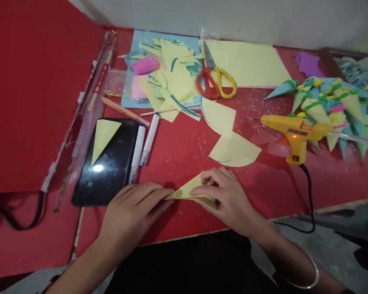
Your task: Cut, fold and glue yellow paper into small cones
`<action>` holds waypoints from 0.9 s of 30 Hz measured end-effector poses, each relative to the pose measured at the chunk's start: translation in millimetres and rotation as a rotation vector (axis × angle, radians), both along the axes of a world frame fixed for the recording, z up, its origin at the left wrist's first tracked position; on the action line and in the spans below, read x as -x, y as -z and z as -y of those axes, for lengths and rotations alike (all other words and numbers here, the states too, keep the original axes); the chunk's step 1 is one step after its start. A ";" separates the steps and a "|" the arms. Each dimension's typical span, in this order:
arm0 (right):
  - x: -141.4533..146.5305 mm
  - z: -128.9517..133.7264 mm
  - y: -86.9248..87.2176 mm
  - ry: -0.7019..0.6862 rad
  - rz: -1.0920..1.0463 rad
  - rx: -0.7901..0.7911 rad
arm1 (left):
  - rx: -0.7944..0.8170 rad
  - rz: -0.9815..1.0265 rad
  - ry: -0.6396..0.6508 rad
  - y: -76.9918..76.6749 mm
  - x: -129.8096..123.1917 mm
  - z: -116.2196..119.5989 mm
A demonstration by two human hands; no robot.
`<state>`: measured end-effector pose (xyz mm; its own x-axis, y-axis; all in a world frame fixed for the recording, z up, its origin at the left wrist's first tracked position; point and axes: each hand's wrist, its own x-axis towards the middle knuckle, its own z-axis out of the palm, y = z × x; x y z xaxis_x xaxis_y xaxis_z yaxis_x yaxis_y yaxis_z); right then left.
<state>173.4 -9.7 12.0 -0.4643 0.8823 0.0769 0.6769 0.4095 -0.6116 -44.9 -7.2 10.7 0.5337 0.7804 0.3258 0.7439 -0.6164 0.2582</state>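
Observation:
A yellow paper piece (187, 188), partly rolled to a point at its left end, lies between my hands near the table's front edge. My left hand (138, 204) pinches its narrow tip, the fingers pressed together. The fingers of my right hand (225, 190) curl round its wider end, so part of the paper is hidden. Just beyond are two rounded yellow paper cut-outs (235, 150) with blue pen lines along their edges. A finished-looking yellow paper cone (104, 136) rests on a black tablet (113, 171) left of my left hand.
A yellow glue gun (294, 130), its light glowing, stands at right with a black cord (309, 196). Behind it are several paper cones (349, 102). Scissors (214, 77), paper scraps (178, 69) and yellow sheets (245, 63) lie at the back. White markers (149, 139) lie beside the tablet.

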 end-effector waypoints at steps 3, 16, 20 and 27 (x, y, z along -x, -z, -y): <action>-0.6 2.0 2.0 0.005 0.020 -0.042 | 0.023 0.000 0.014 -0.5 0.2 0.0; 13.3 3.4 1.1 0.156 0.026 -0.039 | 0.049 -0.012 0.056 -1.9 -0.9 -3.4; 16.1 2.1 1.5 0.164 0.045 -0.048 | 0.036 -0.011 0.040 0.1 -2.2 -3.2; 16.0 2.4 2.4 0.163 0.072 -0.047 | 0.043 -0.029 -0.009 6.6 -2.2 -0.6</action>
<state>157.4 -12.1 9.6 -0.3214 0.9425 0.0917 0.7777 0.3180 -0.5423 -42.8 -6.6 4.1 0.5351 0.7983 0.2764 0.7572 -0.5983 0.2619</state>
